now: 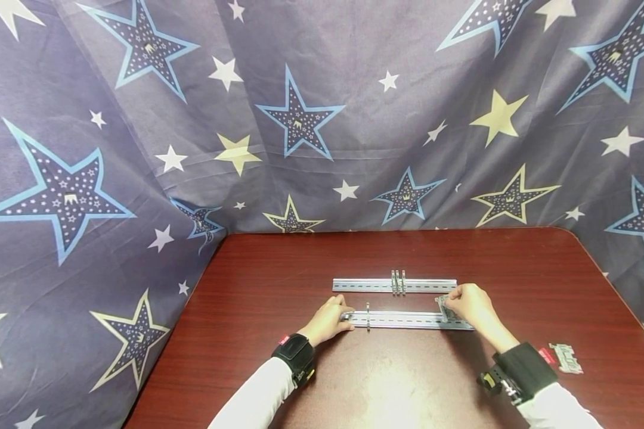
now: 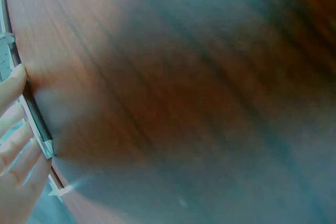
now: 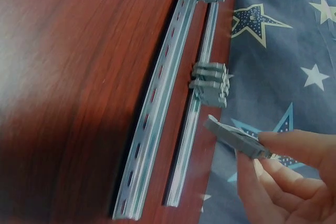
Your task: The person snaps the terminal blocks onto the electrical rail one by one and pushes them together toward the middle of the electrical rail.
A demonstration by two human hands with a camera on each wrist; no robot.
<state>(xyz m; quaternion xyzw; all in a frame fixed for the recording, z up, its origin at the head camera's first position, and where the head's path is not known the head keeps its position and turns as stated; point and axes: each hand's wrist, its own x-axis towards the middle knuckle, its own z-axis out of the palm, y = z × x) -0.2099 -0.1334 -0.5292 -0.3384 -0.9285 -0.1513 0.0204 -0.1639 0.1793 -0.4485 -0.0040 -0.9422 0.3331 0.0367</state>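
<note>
Two slotted metal DIN rails lie side by side on the table. My left hand (image 1: 327, 320) grips the left end of the near rail (image 1: 402, 320), thumb on its front side and fingers behind. One grey terminal block (image 1: 368, 316) sits on that rail close to this hand. My right hand (image 1: 473, 307) pinches another grey terminal block (image 3: 235, 139) between thumb and fingers, tilted, over the near rail's right part. In the right wrist view this block appears apart from both rails. Three terminal blocks (image 3: 210, 83) stand together on the far rail (image 1: 359, 285).
A loose pale green-grey terminal block (image 1: 566, 358) lies flat on the dark red table (image 1: 279, 262), beside my right wrist. A star-patterned curtain (image 1: 322, 179) hangs along the table's back edge and left side.
</note>
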